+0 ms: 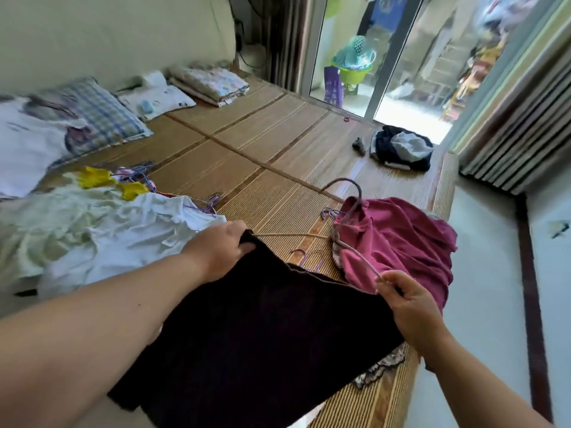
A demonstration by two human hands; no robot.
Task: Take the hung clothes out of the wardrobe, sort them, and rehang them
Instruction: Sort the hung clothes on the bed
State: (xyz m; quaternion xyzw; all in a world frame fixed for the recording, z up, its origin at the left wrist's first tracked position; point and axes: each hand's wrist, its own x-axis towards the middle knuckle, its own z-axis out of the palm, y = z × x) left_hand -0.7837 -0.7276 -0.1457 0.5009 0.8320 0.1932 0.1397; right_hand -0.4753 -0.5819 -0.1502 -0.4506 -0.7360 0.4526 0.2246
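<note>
Dark garment [262,329] is gripped by the left hand [216,251], its hanger [293,234] pinched by the right hand [411,301]; sorting is judged midway, rehanging not yet done.

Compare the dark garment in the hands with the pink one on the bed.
Colour: the dark garment is near black, the pink garment magenta. Pose: the dark garment is stretched out between the left hand and the right hand, which pinches a hanger end; the pink garment lies crumpled, gripped by neither. Both rest on the woven mat.
</note>
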